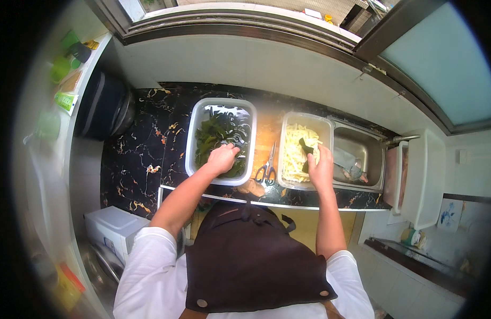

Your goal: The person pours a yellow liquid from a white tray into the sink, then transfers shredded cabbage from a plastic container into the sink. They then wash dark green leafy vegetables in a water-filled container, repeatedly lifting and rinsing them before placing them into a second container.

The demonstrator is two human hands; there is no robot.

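A white plastic tub holds dark green seaweed-like leaves in water. My left hand is over its near right part, fingertips at the water; whether they grip anything is hidden. My right hand holds a dark green strip over pale yellow-white shredded food in a translucent plastic tub. Between the tubs, scissors with dark blue handles lie on a wooden board, blades pointing away from me.
A steel sink with a faucet adjoins the right tub; a bag-like item lies inside. Brown pieces sit at the counter's front edge. White bins stand at right, and a dark container at left.
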